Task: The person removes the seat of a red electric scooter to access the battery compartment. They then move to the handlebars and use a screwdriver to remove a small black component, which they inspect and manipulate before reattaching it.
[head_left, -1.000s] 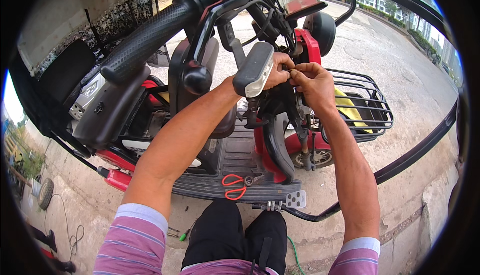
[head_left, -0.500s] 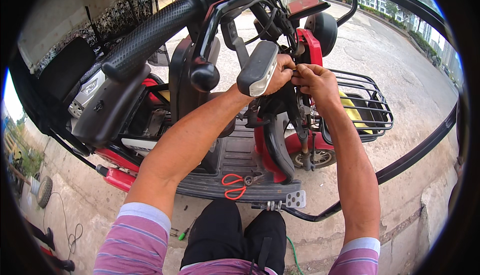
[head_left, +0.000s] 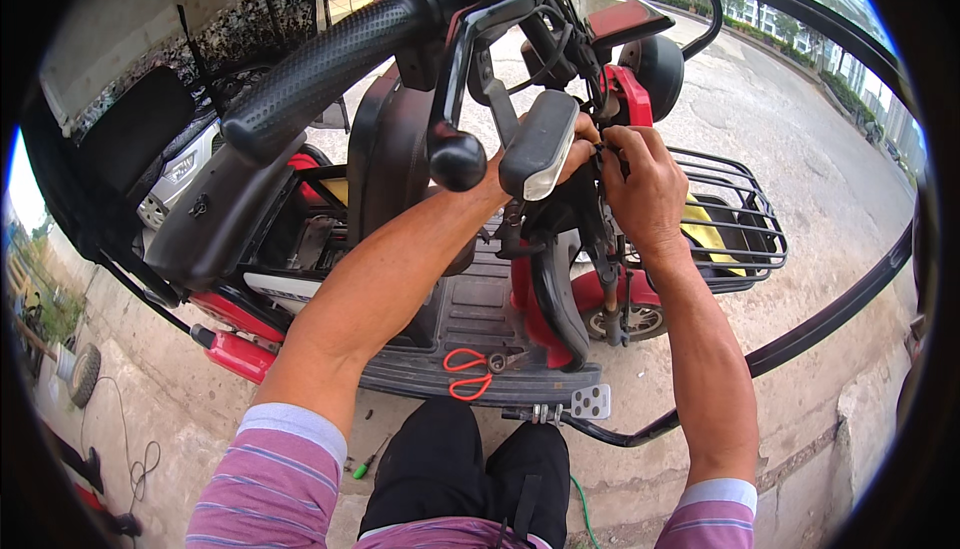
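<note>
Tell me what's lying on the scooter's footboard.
Red-handled scissors lie on the black ribbed footboard, near its front edge. The left forearm crosses above and covers part of the board, so anything beneath it is hidden.

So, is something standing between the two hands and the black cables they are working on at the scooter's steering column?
Partly. Both hands already touch the black cables. The right hand is unobstructed; the handlebar mirror lies over the left hand, hiding most of its fingers.

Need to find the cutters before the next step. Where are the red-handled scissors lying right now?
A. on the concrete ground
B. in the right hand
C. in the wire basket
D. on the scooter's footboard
D: the red-handled scissors lie on the dark footboard, below both hands working at the steering column.
</note>
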Available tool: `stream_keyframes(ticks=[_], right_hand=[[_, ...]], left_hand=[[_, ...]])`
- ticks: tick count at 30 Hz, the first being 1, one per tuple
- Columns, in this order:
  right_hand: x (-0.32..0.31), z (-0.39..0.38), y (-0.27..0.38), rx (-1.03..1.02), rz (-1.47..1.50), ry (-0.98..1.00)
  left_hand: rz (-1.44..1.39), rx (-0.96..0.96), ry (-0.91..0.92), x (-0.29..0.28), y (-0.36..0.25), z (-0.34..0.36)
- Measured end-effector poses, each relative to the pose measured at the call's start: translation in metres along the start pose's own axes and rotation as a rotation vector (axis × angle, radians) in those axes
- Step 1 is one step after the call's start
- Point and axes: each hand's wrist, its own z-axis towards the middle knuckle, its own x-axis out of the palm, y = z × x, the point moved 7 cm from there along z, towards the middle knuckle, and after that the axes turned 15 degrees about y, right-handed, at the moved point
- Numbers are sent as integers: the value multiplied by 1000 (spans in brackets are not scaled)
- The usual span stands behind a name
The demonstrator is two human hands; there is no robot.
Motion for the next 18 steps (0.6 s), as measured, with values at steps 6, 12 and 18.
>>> stream_keyframes(ticks=[6, 12, 18], right_hand=[[8, -1, -9, -54, -28, -19], [15, 3, -17, 51, 9, 104], [55, -4, -56, 767, 944, 619]], left_hand=[[-47, -19, 22, -1, -1, 0], [-62, 29, -29, 0, 0, -2], [90, 51, -68, 4, -16, -9]])
